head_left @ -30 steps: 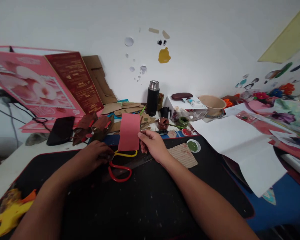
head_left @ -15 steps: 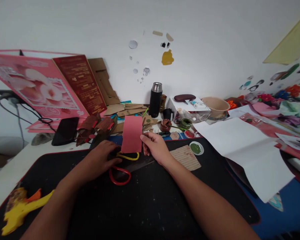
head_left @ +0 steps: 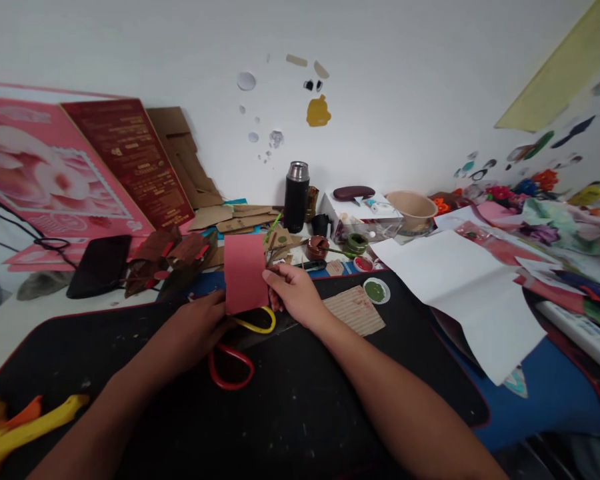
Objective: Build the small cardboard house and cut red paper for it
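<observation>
Scissors point(head_left: 233, 386) lie below the pink card point(head_left: 244, 273) your right hand point(head_left: 295, 290) pinches near frame centre; whether your left hand point(head_left: 197, 327) grips, I can't tell. Centre-right, a white lid point(head_left: 388, 294) holds green material point(head_left: 375, 290).

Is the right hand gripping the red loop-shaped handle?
No: the right hand pinches the right edge of the flat pink rectangular sheet, and the red loop-shaped handle is apart from it.

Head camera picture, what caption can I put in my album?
Right hand pinches a red sheet upright, left hand close by, over a black mat.
</observation>
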Demonstrator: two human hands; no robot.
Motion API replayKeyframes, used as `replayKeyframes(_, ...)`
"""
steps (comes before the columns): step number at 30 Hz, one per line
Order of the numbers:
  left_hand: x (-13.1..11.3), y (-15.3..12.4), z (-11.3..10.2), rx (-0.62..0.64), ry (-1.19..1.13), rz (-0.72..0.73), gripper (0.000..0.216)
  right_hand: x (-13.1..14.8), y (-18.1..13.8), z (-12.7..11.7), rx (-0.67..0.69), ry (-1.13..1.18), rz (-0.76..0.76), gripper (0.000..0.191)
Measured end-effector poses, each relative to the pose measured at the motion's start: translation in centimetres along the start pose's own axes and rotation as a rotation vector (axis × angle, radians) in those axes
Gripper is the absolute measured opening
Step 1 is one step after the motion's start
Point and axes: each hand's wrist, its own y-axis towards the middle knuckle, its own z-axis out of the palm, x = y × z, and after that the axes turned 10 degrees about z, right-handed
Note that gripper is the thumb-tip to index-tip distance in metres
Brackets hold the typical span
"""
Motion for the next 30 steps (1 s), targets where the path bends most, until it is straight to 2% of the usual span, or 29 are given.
replayKeyframes(8,0.6,-1.2,-1.2,-0.056,-0.021,0.048,0.035,-0.2,0.3,0.0,0.003,0.075,-0.005,0.028)
replayKeyframes(13,2.3,-2.7,-2.4,-0.135,0.021,-0.058,0.04,0.0,0.2,-0.1,-0.006,0.078,0.013,0.026)
replayKeyframes(17,1.6,-2.2,-2.3,-0.034,-0.074,-0.062,0.035,0.0,0.1,0.0,0.007,0.059,0.008,0.026)
replayKeyframes(22,-0.1,-1.5,-0.6,0.062,-0.11,-0.023,0.031,-0.1,0.1,0.0,-0.004,0.023,-0.002,0.025)
replayKeyframes(25,0.1,-1.7,0.1,0.053,-0.074,-0.022,0.043,-0.1,0.1,-0.1,-0.006,0.025,-0.012,0.025)
replayKeyframes(28,0.5,-2.0,0.0,0.002,-0.001,-0.047,0.043,-0.1,0.1,-0.1,0.0,0.033,-0.012,0.025)
replayKeyframes(30,0.6,-2.1,-0.3,0.014,-0.001,-0.054,0.041,-0.1,0.1,-0.1,-0.002,0.024,-0.013,0.026)
